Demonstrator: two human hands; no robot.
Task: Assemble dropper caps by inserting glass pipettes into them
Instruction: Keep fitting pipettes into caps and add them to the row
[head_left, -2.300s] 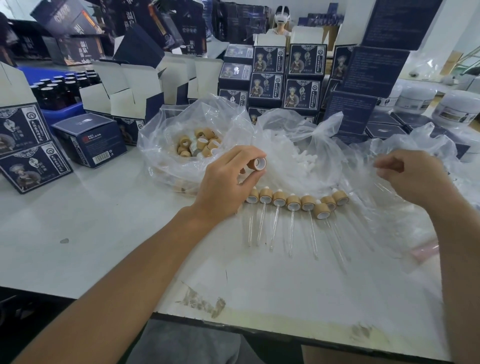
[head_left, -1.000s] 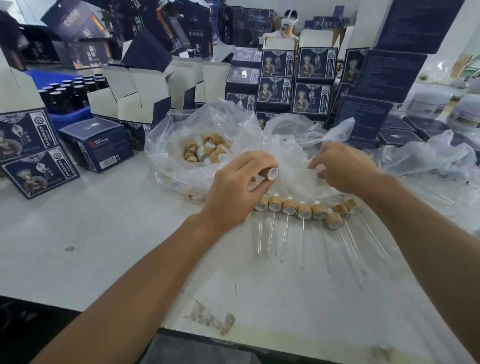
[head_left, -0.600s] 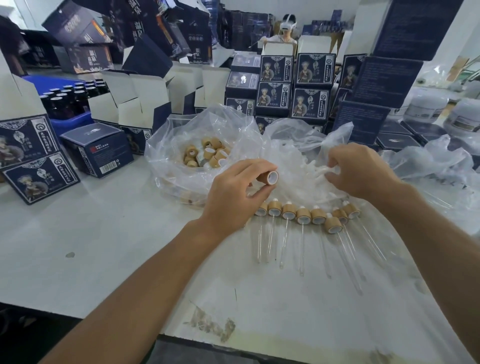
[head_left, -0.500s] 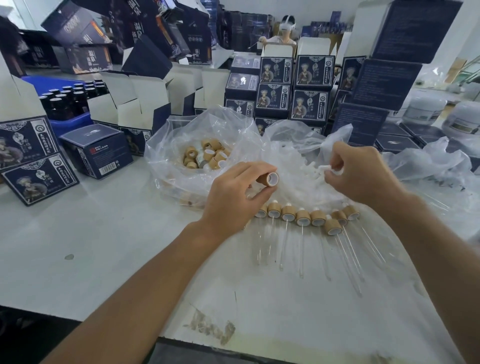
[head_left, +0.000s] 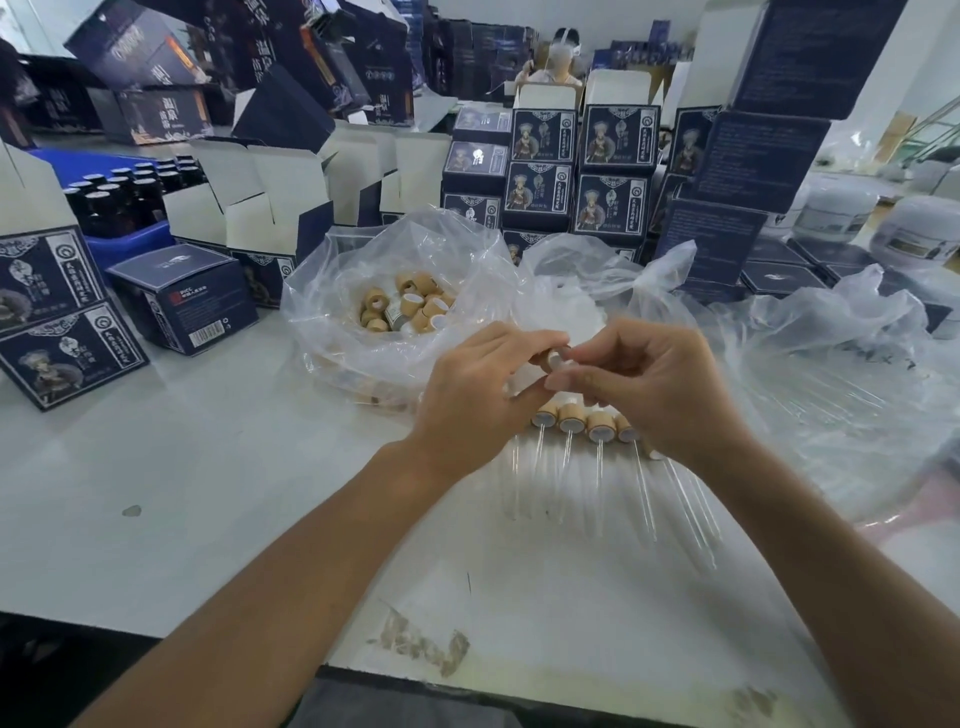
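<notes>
A row of finished droppers (head_left: 584, 427), each a tan wood-look cap with a clear glass pipette running toward the near edge, lies on the white table (head_left: 208, 493) just below the hands; four caps show plainly and the row runs on under the right wrist, so the full count cannot be told. Plenty appears left to do: a heap of loose tan caps (head_left: 408, 307) sits in the open clear plastic bag (head_left: 332, 317) on the far left, and the crumpled clear bag (head_left: 831, 374) to the right seems to hold glass pipettes. The step in hand looks like another insertion. The left hand (head_left: 478, 395) pinches one tan dropper cap (head_left: 551, 359) between thumb and curled fingers above the row, its open end turned right. The right hand (head_left: 654, 389) meets it there, fingertips pinched together at the cap's mouth; whatever they hold is too small to make out.
</notes>
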